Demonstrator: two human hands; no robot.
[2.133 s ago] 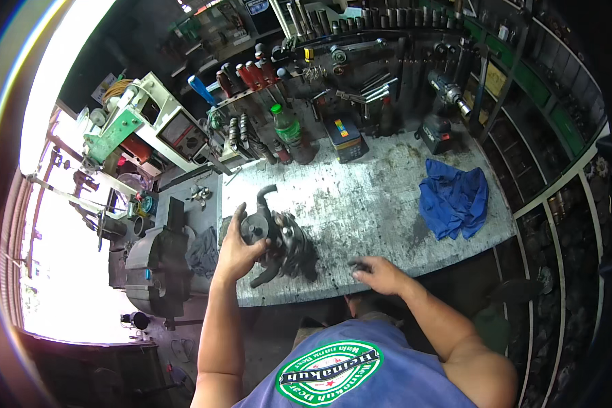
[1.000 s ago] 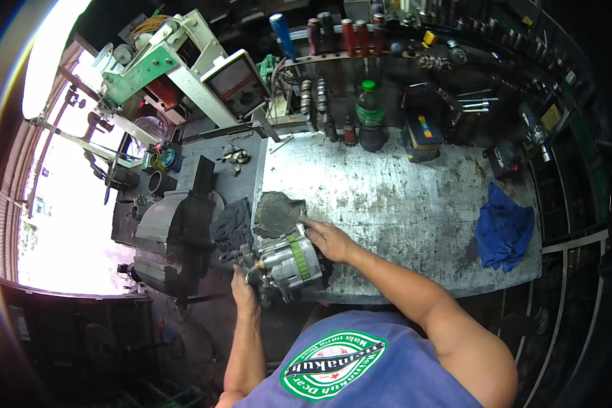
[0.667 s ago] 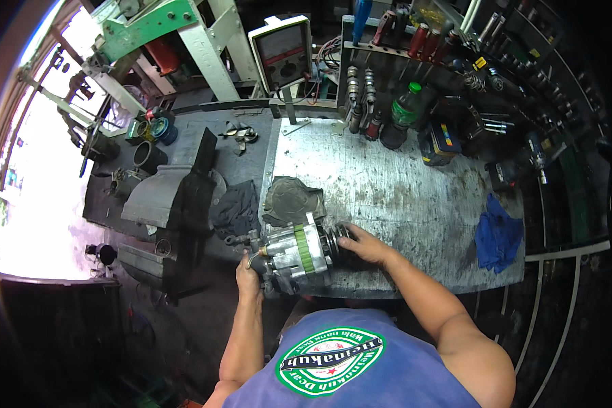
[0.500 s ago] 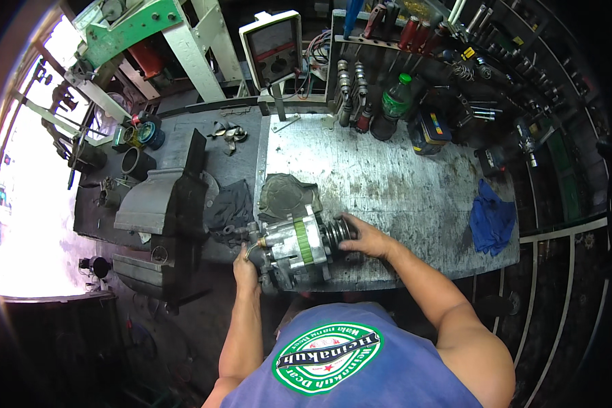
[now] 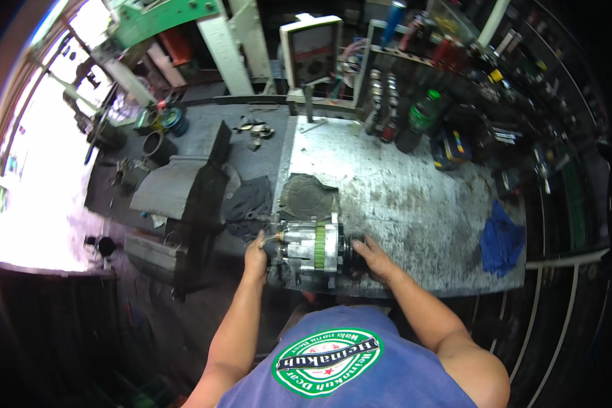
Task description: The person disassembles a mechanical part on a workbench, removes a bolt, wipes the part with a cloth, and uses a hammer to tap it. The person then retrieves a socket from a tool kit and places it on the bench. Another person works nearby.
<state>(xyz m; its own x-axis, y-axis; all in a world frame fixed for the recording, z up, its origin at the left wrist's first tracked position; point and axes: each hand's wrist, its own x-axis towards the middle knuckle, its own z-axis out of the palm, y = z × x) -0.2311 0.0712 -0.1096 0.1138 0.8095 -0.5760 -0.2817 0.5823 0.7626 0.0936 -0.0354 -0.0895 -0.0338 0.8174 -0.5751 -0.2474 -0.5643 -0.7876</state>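
Note:
A silver alternator with a green band round its body lies on its side at the bench's near edge, between my two hands. My left hand grips its rear end, by a small pipe fitting. On the other end, my right hand is closed round the dark pulley, thumb on top; its fingers are partly hidden. A dark olive cloth lies just behind the alternator, and a black cloth lies to its left.
A large bench vise stands on the left. Farther back are a meter in a white case, a green-capped bottle and a dark box. A blue cloth lies at the right edge of the metal-topped bench.
The alternator has turned from a tilt to lie nearly level, its pulley end lower. Both hands have stayed on it. The whole view has shifted, moving the background rightward.

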